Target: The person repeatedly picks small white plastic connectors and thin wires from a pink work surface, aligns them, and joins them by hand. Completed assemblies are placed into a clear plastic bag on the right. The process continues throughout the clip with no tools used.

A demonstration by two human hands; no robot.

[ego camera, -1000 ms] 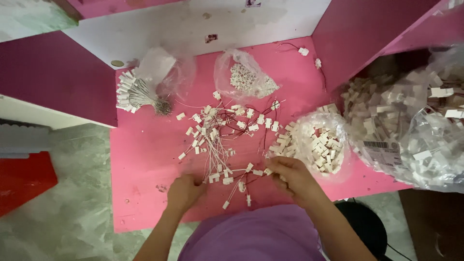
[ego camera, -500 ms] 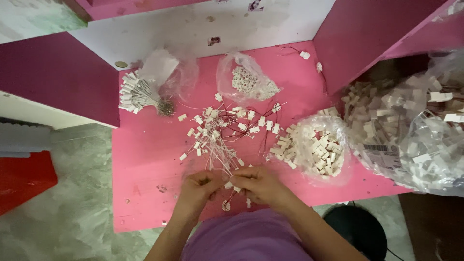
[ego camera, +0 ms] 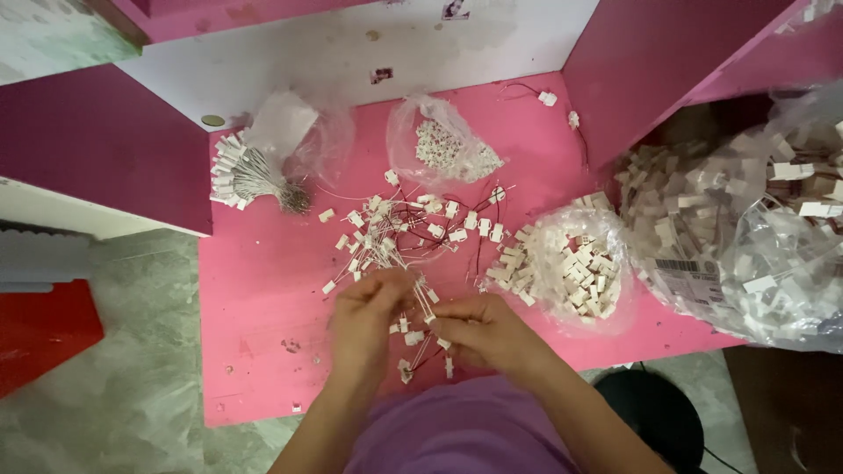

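Both hands meet over the front middle of the pink table (ego camera: 263, 290). My left hand (ego camera: 369, 320) pinches a thin wired white connector (ego camera: 424, 303) at its wire end. My right hand (ego camera: 487, 332) grips the small white plug end of the same piece, fingers curled. Just beyond the hands lies a loose tangle of wired connectors (ego camera: 399, 228) with red and white leads. A few more connectors (ego camera: 408, 347) lie under and between the hands near the table's front edge.
A tied bundle of wired connectors (ego camera: 250, 171) lies at the back left. Clear bags hold small parts (ego camera: 448, 145) and white housings (ego camera: 571, 263). A large bag of white pieces (ego camera: 755, 228) sits at right. A red object (ego camera: 39, 338) rests on the floor at left.
My hands came together from apart at the table's front; the right hand moved left from the bag of housings, and both now hold one connector slightly farther from me.
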